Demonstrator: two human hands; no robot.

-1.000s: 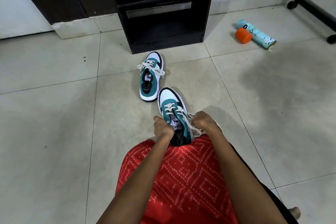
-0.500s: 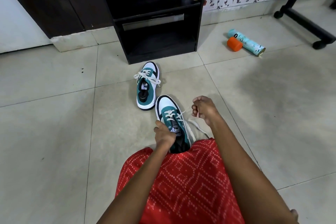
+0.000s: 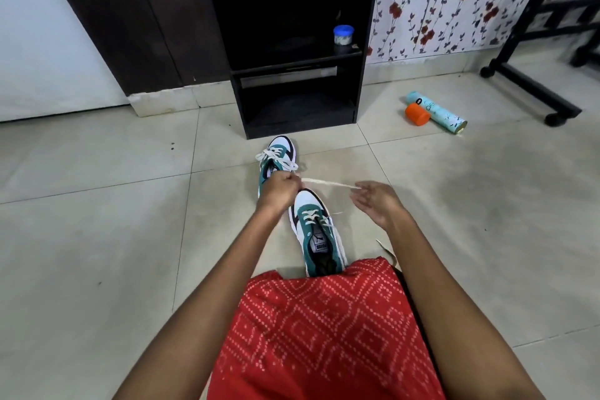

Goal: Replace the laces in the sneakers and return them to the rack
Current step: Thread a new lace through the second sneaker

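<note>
We pinch the lace [image 3: 328,183] in our tightly curled left hand [image 3: 279,190]. It runs straight across to our right hand [image 3: 378,203], whose fingers are loosely spread; we cannot tell if they grip its tip. The near sneaker [image 3: 316,235] lies just below, between both hands.

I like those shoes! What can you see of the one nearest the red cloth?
The near sneaker is teal with a white toe, black side patch and cream laces. It stands on the floor, toe toward the rack, heel hidden by the red cloth. The left hand pinches a lace above its toe.
</note>
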